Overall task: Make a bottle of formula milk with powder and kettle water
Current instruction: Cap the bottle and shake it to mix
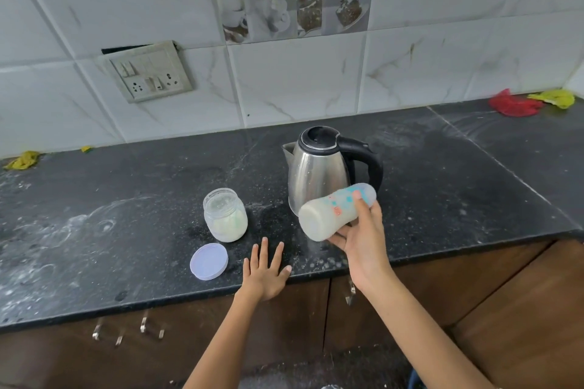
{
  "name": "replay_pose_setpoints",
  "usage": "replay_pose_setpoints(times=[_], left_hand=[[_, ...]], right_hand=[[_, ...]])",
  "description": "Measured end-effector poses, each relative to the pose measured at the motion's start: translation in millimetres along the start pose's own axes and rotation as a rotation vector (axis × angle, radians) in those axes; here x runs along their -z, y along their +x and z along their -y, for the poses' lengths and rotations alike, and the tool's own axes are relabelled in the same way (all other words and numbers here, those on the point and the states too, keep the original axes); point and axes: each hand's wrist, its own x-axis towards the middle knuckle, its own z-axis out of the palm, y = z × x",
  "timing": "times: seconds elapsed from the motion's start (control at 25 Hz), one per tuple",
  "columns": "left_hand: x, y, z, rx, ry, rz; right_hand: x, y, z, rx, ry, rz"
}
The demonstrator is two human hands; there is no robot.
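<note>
Milky-white liquid already fills the capped clear baby bottle (pixel 335 211), gripped sideways in your right hand (pixel 363 240) before the steel kettle (pixel 319 174); judging by this, only mixing remains. Your left hand (pixel 265 271) rests flat, fingers spread.

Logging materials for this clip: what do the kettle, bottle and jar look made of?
Kettle: brushed steel with reflections; black handle, likely plastic. Bottle: translucent, probably plastic, milk showing through. Jar: clear, glass or plastic, powder visible inside.

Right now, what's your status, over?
Right hand holds milk-filled baby bottle, tipped sideways. Left hand open on counter. Powder jar uncapped.
</note>
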Motion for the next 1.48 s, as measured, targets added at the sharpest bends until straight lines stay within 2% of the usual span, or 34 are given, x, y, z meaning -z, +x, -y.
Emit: replay_pose_setpoints(times=[0.12,0.16,0.28,0.32,0.44,0.48,0.6,0.72,0.84,0.92,1.04,1.16,1.24,1.28,1.32,1.4,1.48], left_hand=[[-2.7,-1.0,1.0,0.021,0.054,-0.016],[-3.2,0.1,1.6,0.02,0.053,-0.02],[-2.1,3.0,1.6,-0.01,-0.025,-0.003],[-2.6,2.9,1.6,-0.008,-0.031,0.001],[-4.8,3.2,3.6,0.014,0.032,-0.024],[-4.6,4.1,3.7,0.009,0.04,-0.027],[-1.6,1.7,2.2,-0.008,-0.014,-0.007],[1.4,-0.5,2.3,-0.014,-0.029,0.004],[1.5,-1.9,0.1,-0.021,-0.031,-0.006],[2.3,-3.1,0.8,-0.02,-0.028,-0.002],[0.6,-2.8,1.3,-0.023,-0.018,-0.002],[-1.2,-0.8,3.0,-0.028,-0.031,-0.005],[-1.1,0.3,4.1,-0.027,-0.052,-0.014],[-1.3,1.0,3.9,-0.026,-0.061,-0.017],[-2.7,1.2,3.0,-0.018,-0.064,-0.019],[-5.6,0.7,2.9,0.01,-0.043,-0.053],[-6.8,2.1,4.5,0.008,-0.038,-0.066]], right_hand=[[1.0,-7.5,-8.1,-0.075,-0.26,0.151],[1.8,-7.2,-9.7,-0.048,-0.26,0.148],[4.3,4.7,4.3,0.014,0.018,-0.062],[2.9,5.0,7.8,0.004,-0.001,-0.067],[-0.7,-4.4,-6.3,-0.077,-0.326,0.162],[-2.4,-8.4,-9.0,-0.1,-0.333,0.183],[1.1,-3.0,-3.0,-0.11,-0.142,0.146],[-0.4,-1.5,-1.7,-0.277,0.03,0.105],[0.2,-3.6,-3.5,-0.434,0.112,0.09],[4.7,-3.6,-3.0,-0.471,0.111,0.102],[7.5,-7.0,1.4,-0.444,-0.005,0.183],[8.4,-3.6,14.6,-0.222,-0.195,0.218],[4.5,0.9,18.4,-0.051,-0.123,0.126],[1.0,0.3,17.5,-0.022,-0.077,0.095],[-4.0,-4.5,15.4,-0.046,-0.086,0.104],[-8.1,-12.2,7.0,-0.133,-0.235,0.234],[-9.6,-12.3,6.6,-0.082,-0.191,0.261]])
